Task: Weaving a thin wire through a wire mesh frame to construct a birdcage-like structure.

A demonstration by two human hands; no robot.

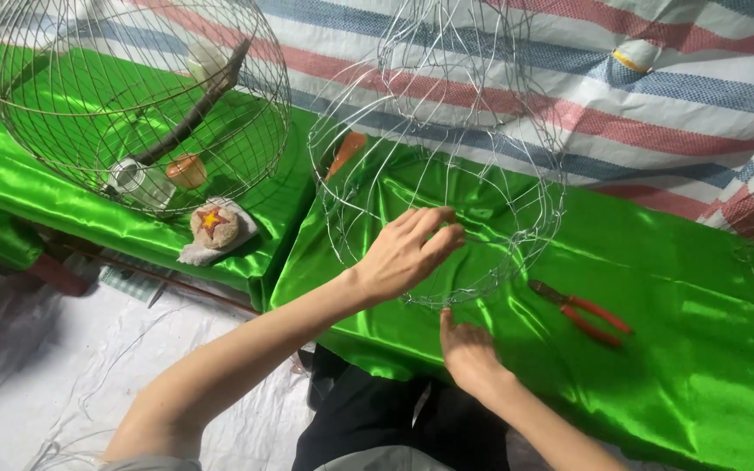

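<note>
Two hands work an upright wire frame [447, 174]: left hand [407, 253] fingers pinch its wire, right hand [469, 353] fingers flat, spread on the green-satin surface [674, 349].

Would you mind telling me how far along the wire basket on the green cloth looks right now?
Done: the wire frame already has its rounded ribs and rings, like the denser finished cage beside it. In hand: the left hand pinches a wire at the frame's front, while the right hand presses its bottom ring. Left: its mesh is far sparser, and the red-handled pliers lie unused.
</note>
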